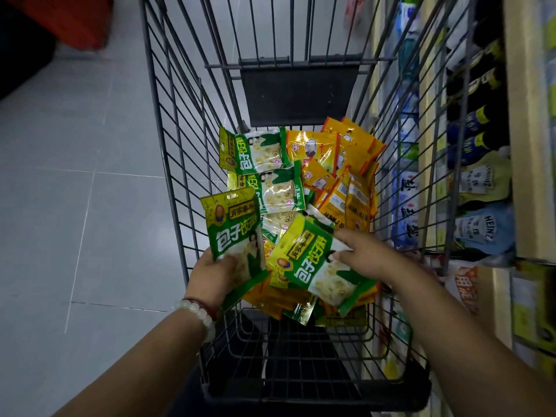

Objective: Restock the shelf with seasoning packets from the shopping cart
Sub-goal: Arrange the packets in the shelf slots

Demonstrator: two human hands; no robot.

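Your left hand [212,270] holds one green packet [234,233] upright by its lower edge, thumb on the printed face and fingers behind, over the left side of the cart [168,164]. Your right hand [365,255] pinches a second green packet [319,266] at its right edge, thumb on top, tilted across the pile. Both grips are narrow, closed on thin film.

More green packets [270,173] lie flat deeper in the basket, and orange packets [337,164] are heaped to their right, some overlapping and some standing against the wire. The shelf [523,145] runs along your right, just beside the cart, stocked with bottles and pouches.

These packets look light and flat, with soft, glossy film that probably slides easily against its neighbours. A stack held at one corner would likely fan out or slip, so take each across the sealed edge or the middle of a side, thumb flat on the face. The contents seem loose powder, so the body will sag if you grip only a tip. Nothing looks fragile, though a hard squeeze could crease the film.
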